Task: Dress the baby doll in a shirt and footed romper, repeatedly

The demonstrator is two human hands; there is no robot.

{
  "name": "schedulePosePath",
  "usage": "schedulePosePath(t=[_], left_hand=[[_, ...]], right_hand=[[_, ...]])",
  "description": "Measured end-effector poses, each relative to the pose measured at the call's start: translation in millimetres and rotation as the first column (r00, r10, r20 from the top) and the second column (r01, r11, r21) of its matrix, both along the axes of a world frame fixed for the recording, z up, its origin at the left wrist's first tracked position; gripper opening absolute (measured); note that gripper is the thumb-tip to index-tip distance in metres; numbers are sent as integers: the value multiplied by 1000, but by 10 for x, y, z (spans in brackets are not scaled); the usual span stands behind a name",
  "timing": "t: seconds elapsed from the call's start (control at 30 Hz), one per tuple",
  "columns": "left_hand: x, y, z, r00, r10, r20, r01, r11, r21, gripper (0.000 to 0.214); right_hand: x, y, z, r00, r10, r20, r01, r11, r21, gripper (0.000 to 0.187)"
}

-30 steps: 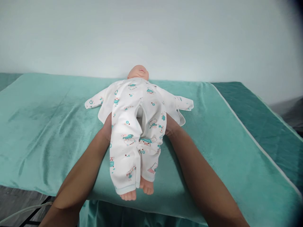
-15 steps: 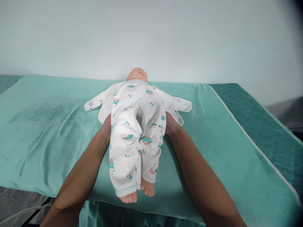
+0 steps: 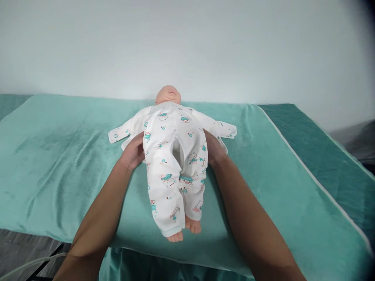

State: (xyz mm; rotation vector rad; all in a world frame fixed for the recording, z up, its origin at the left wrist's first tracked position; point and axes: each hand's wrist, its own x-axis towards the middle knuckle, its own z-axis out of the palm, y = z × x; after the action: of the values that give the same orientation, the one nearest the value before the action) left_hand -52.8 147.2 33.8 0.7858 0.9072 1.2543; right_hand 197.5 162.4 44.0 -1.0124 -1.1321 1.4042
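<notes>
A baby doll (image 3: 169, 94) lies on its back, its head toward the wall and its bare feet (image 3: 193, 225) toward me. It wears a white printed jacket (image 3: 137, 119) with the sleeves spread wide and matching trousers (image 3: 165, 168) with an opening at the crotch. My left hand (image 3: 134, 151) is closed against the doll's left-hand side in view at hip height, with its fingertips tucked out of sight. On the opposite side my right hand (image 3: 214, 149) grips the doll at the same height, its fingers hidden behind the trousers and jacket flap.
Light green velvety cloth (image 3: 73, 164) covers the table and hangs over the near edge. A darker quilted cover (image 3: 319, 136) shows at the right. Behind stands a plain white wall (image 3: 187, 47). A pale cable (image 3: 38, 260) runs at the lower left.
The doll's legs and feet have shifted to the right and away from me. My left hand has moved inward and slightly upward, showing more. The left-hand sleeve has shifted slightly.
</notes>
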Motion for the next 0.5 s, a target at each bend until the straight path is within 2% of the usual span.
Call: schedulePosePath(t=[0.17,0.37,0.5], left_hand=[[-9,17,-19,998,-2,-62,3,1000,22,35],[56,42,34,999,29,40,-26,997,-72,28],[72,59,63,993,38,115,-24,992,-123,26]], right_hand=[[30,49,-36,998,49,-26,-50,997,-52,16],[30,183,-147,967,127,-219,-172,964,-203,18],[20,221,-154,970,89,-226,-150,951,-270,12]])
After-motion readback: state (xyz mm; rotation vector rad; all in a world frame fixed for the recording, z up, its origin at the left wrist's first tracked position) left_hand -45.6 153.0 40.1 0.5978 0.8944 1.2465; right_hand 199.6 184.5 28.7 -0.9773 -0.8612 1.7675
